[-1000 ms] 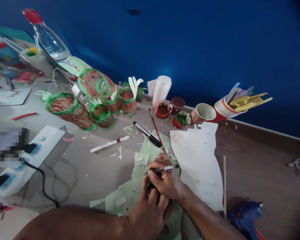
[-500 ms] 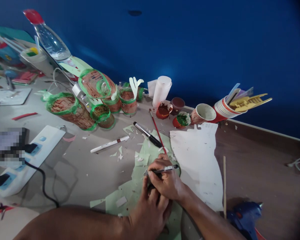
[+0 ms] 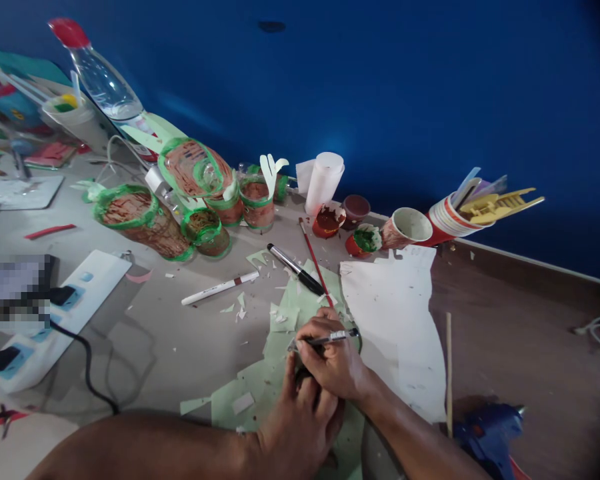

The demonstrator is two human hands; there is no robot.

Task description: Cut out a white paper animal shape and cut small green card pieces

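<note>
My right grip (image 3: pixel 300 343) pinches a pen (image 3: pixel 333 338) at lower centre; my left (image 3: pixel 303 413) presses over green paper (image 3: pixel 253 387).

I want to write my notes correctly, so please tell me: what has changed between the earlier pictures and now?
Nothing has visibly changed: nothing was taken hold of or let go. The right hand still holds the pen, and the left hand stays against it, over the green paper. The white marker, brush and glue gun stayed in place.
</note>
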